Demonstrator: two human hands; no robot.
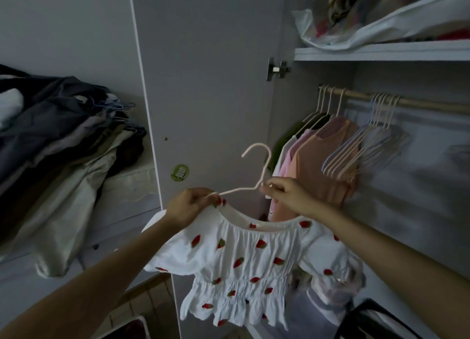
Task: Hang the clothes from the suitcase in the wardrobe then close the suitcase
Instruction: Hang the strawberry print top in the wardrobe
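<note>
A white top with red strawberries [239, 265] hangs in front of me, below a pale pink hanger [256, 160]. My left hand [190, 206] pinches the top's neckline together with the hanger's left arm. My right hand [287, 193] grips the hanger just under its hook, at the neckline's right side. The wardrobe rail [419, 103] runs across the upper right, carrying hung pink, peach and green tops [315, 166] and several empty hangers [361, 150]. A dark corner at the bottom left [129, 329] may be the suitcase; I cannot tell.
The open wardrobe door [211, 84] stands straight ahead, left of the rail. A heap of dark and beige clothes [63, 148] lies on a white surface at left. A shelf [381, 52] above the rail holds a bag of fabrics. A black bag [376, 323] sits at bottom right.
</note>
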